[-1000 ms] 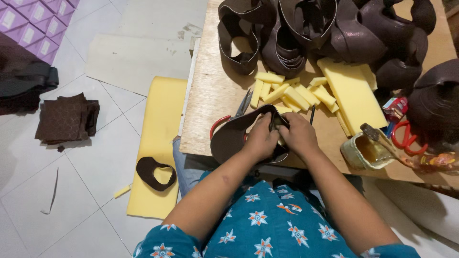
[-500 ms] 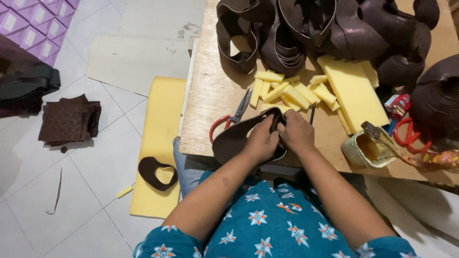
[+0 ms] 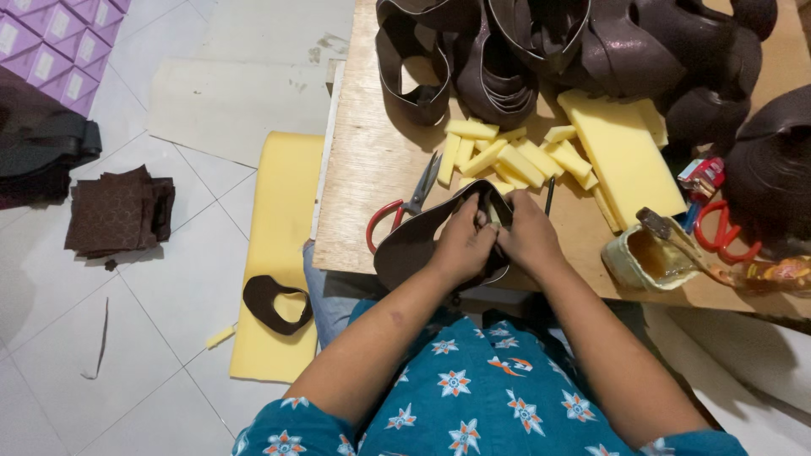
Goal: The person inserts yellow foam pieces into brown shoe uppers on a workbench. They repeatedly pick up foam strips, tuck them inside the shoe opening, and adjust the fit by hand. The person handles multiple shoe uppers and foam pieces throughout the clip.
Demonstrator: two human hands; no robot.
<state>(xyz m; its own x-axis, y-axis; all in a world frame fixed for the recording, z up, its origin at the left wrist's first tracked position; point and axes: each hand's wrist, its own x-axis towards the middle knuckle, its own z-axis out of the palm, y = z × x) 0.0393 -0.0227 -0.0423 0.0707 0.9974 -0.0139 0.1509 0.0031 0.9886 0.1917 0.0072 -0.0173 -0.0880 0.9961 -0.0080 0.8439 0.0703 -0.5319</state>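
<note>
Dark brown curved shoe upper (image 3: 414, 247), smooth; pinched between both hands (image 3: 498, 238)

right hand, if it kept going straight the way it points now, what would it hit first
The right hand points up and slightly left across the table, gripping the brown piece with the left hand. Just ahead lie the yellow foam strips, probably met first; the brown straps lie beyond. Depth is unclear.
</note>
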